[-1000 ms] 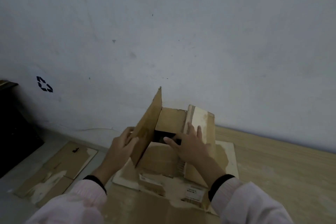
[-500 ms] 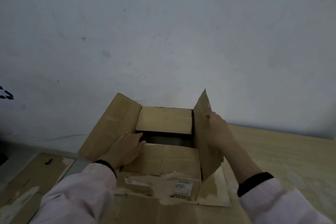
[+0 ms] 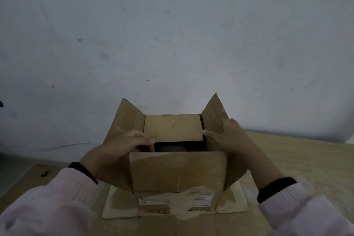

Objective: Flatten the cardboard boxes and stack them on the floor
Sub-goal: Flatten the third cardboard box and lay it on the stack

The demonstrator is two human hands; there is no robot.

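A: Cardboard lies nearest: a flattened sheet (image 3: 235, 203), with the cardboard box (image 3: 191, 180) standing on it between two pale sleeves (image 3: 47, 207).
B: What blocks the way in?
A: The near flap (image 3: 162, 166) stands up and hides the front of the opening. The far flap (image 3: 173, 127) folds in over the back. Only a dark slot shows between them.
B: And the hands?
A: The left hand (image 3: 122, 145) rests on the left flap (image 3: 126, 119), fingers curled over the rim, one dipping into the slot. The right hand (image 3: 228, 136) lies spread on the right flap (image 3: 212, 113), thumb touching the far flap's corner.
B: Around it?
A: Another flat sheet (image 3: 24, 182) lies at the left by the grey floor (image 3: 11, 161). A wooden surface (image 3: 297, 155) is at the right, and a scuffed pale wall (image 3: 172, 44) stands behind.
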